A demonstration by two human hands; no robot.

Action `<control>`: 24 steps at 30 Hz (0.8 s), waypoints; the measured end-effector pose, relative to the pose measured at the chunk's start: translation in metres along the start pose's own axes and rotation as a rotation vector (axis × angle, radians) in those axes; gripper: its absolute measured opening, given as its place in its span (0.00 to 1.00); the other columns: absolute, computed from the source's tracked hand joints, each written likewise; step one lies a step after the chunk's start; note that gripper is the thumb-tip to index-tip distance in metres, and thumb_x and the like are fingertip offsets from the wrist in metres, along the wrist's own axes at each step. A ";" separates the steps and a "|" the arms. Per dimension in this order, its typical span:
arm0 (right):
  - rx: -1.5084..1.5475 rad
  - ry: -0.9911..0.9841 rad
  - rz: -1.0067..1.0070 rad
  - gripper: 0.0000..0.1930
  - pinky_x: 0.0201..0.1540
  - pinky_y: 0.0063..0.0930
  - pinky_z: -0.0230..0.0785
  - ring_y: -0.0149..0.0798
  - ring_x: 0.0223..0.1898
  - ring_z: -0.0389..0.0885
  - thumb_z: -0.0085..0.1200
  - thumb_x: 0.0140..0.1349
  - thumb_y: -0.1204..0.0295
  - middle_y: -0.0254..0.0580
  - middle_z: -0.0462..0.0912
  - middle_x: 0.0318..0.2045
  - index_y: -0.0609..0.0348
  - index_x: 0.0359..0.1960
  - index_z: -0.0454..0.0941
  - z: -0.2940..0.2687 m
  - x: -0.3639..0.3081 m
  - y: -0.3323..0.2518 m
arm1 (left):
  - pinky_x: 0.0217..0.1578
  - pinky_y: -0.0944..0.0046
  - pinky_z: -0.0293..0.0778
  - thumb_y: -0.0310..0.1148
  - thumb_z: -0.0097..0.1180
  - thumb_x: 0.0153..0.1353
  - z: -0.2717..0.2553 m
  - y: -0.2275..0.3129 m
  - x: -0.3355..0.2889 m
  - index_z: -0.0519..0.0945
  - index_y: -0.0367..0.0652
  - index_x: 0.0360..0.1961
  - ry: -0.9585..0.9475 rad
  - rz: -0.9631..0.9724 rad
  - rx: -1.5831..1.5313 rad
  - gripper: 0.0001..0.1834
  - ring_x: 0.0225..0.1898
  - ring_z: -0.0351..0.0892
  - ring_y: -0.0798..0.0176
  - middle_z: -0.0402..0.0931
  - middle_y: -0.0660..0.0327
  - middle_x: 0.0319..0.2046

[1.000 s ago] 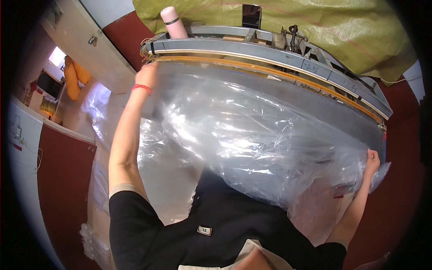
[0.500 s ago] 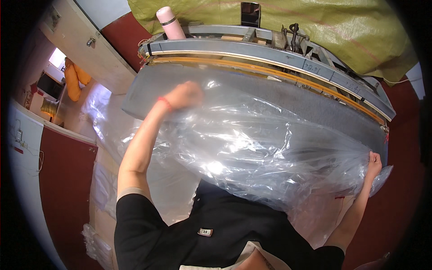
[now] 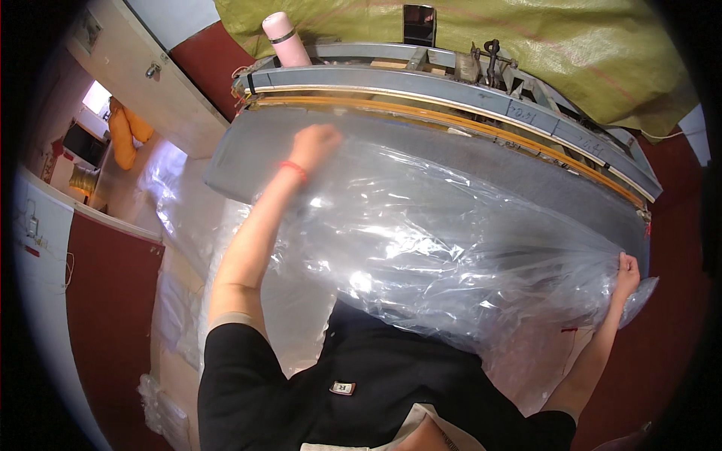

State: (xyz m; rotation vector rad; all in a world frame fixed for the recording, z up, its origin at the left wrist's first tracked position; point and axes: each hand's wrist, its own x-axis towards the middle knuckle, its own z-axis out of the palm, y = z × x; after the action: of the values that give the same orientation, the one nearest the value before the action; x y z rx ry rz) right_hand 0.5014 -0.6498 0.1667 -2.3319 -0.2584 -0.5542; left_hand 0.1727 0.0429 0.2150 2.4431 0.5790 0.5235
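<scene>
A sheet of clear plastic film (image 3: 421, 233) lies wrinkled and shiny across a grey padded surface (image 3: 248, 143) and hangs over its near side. Up by the film's far left corner, my left hand (image 3: 316, 146), with a red band on the wrist, has its fingers closed on the film; the fingertips are slightly blurred. At the right end, my right hand (image 3: 626, 275) pinches the film's edge, and folds run from it across the sheet. A bunched end of film sticks out beside that hand.
Behind the padding runs a long grey metal frame (image 3: 361, 78) with orange strips (image 3: 421, 110). A pink flask (image 3: 286, 41), a black phone-like slab (image 3: 419, 24) and a metal clamp (image 3: 491, 60) are along it. An open door (image 3: 143, 60) stands at the left; more film (image 3: 165, 421) lies on the floor.
My left hand has moved slightly away from me, toward the far edge, drawing the film's corner with it. My right hand stays in nearly the same place.
</scene>
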 end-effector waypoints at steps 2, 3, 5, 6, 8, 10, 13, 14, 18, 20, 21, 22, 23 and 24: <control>0.036 0.019 0.025 0.12 0.27 0.15 0.58 0.21 0.22 0.61 0.55 0.54 0.64 0.25 0.67 0.17 0.61 0.24 0.73 -0.002 0.000 0.009 | 0.34 0.61 0.68 0.33 0.56 0.49 0.013 0.011 0.006 0.77 0.39 0.26 0.119 0.098 0.427 0.07 0.28 0.74 0.60 0.76 0.61 0.21; 0.087 0.021 0.030 0.12 0.28 0.14 0.58 0.20 0.23 0.61 0.55 0.54 0.64 0.24 0.67 0.18 0.61 0.24 0.74 -0.003 0.002 0.017 | 0.37 0.59 0.65 0.33 0.56 0.48 0.020 0.015 0.005 0.78 0.43 0.25 0.142 0.097 0.517 0.06 0.31 0.74 0.59 0.77 0.61 0.23; 0.138 0.023 0.038 0.12 0.29 0.13 0.58 0.20 0.24 0.62 0.56 0.54 0.65 0.24 0.68 0.19 0.61 0.24 0.74 -0.005 0.000 0.012 | 0.38 0.59 0.64 0.34 0.56 0.48 0.027 0.023 0.000 0.78 0.44 0.25 0.190 0.078 0.513 0.06 0.31 0.74 0.60 0.77 0.62 0.23; 0.191 0.040 0.047 0.12 0.30 0.13 0.58 0.20 0.25 0.63 0.56 0.54 0.65 0.24 0.70 0.20 0.62 0.25 0.75 -0.005 -0.001 0.009 | 0.38 0.59 0.63 0.34 0.57 0.47 0.030 0.026 -0.003 0.78 0.45 0.25 0.238 0.054 0.511 0.05 0.32 0.74 0.61 0.77 0.63 0.23; 0.240 0.058 0.056 0.11 0.32 0.13 0.59 0.20 0.26 0.64 0.56 0.54 0.65 0.24 0.71 0.21 0.62 0.25 0.76 -0.008 -0.003 0.005 | 0.39 0.59 0.63 0.34 0.57 0.47 0.028 0.037 -0.006 0.78 0.46 0.27 0.249 0.044 0.478 0.07 0.32 0.74 0.61 0.77 0.64 0.25; 0.269 0.052 0.112 0.11 0.35 0.12 0.59 0.20 0.28 0.66 0.56 0.54 0.64 0.25 0.73 0.23 0.62 0.27 0.77 -0.011 -0.001 0.008 | 0.36 0.59 0.64 0.33 0.55 0.48 0.030 0.028 -0.004 0.77 0.44 0.29 0.200 0.044 0.539 0.07 0.32 0.73 0.60 0.76 0.60 0.26; 0.313 0.044 0.183 0.10 0.35 0.15 0.61 0.22 0.29 0.68 0.55 0.54 0.67 0.28 0.75 0.26 0.62 0.30 0.77 -0.005 0.015 0.026 | 0.28 0.63 0.66 0.31 0.50 0.51 0.037 0.003 0.006 0.75 0.41 0.25 0.355 0.111 0.323 0.06 0.26 0.72 0.64 0.73 0.59 0.22; 0.300 0.059 0.193 0.10 0.35 0.15 0.61 0.22 0.29 0.68 0.55 0.54 0.67 0.28 0.75 0.26 0.62 0.30 0.77 -0.006 0.016 0.015 | 0.28 0.63 0.66 0.31 0.50 0.51 0.035 0.009 0.011 0.75 0.41 0.25 0.344 0.126 0.310 0.06 0.26 0.72 0.64 0.73 0.59 0.22; 0.850 0.105 0.451 0.11 0.34 0.18 0.63 0.25 0.30 0.70 0.51 0.56 0.67 0.32 0.74 0.28 0.61 0.37 0.75 0.024 0.045 -0.022 | 0.19 0.71 0.62 0.33 0.43 0.57 0.019 -0.019 0.035 0.70 0.40 0.22 0.559 -0.164 -0.420 0.10 0.17 0.62 0.72 0.63 0.68 0.16; 0.579 0.230 0.238 0.10 0.31 0.18 0.62 0.24 0.27 0.68 0.50 0.57 0.68 0.31 0.73 0.25 0.61 0.34 0.75 0.049 0.055 -0.023 | 0.18 0.72 0.61 0.33 0.41 0.58 0.036 -0.002 0.050 0.69 0.41 0.25 0.715 -0.216 -0.568 0.09 0.18 0.62 0.72 0.64 0.68 0.16; 0.491 0.222 0.127 0.09 0.29 0.18 0.61 0.24 0.25 0.67 0.50 0.57 0.68 0.31 0.72 0.23 0.61 0.33 0.75 0.070 0.060 -0.041 | 0.18 0.72 0.60 0.33 0.42 0.58 0.034 -0.019 0.051 0.69 0.41 0.26 0.772 -0.158 -0.425 0.09 0.17 0.61 0.74 0.64 0.68 0.16; 0.402 0.213 0.017 0.09 0.28 0.18 0.60 0.24 0.24 0.66 0.50 0.57 0.67 0.30 0.72 0.21 0.61 0.31 0.74 0.090 0.063 -0.058 | 0.17 0.72 0.59 0.33 0.42 0.59 0.034 -0.043 0.052 0.69 0.41 0.26 0.826 -0.099 -0.282 0.08 0.17 0.60 0.75 0.64 0.68 0.16; 0.424 0.193 0.052 0.09 0.27 0.18 0.60 0.24 0.22 0.65 0.50 0.57 0.67 0.29 0.71 0.20 0.60 0.29 0.74 0.106 0.064 -0.068 | 0.17 0.72 0.59 0.33 0.42 0.59 0.035 -0.062 0.057 0.69 0.41 0.26 0.820 -0.133 -0.305 0.09 0.17 0.60 0.75 0.64 0.68 0.16; 0.445 0.172 0.089 0.09 0.26 0.17 0.59 0.23 0.21 0.65 0.50 0.57 0.66 0.28 0.70 0.19 0.60 0.28 0.73 0.121 0.068 -0.074 | 0.17 0.72 0.59 0.34 0.42 0.59 0.038 -0.073 0.063 0.69 0.41 0.26 0.811 -0.168 -0.326 0.09 0.16 0.59 0.75 0.64 0.68 0.16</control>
State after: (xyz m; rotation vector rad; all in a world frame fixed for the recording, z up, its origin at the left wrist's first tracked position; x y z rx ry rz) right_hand 0.5750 -0.5116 0.1635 -1.8460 -0.1746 -0.5822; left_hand 0.2221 0.1126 0.1562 1.7903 0.9158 1.4266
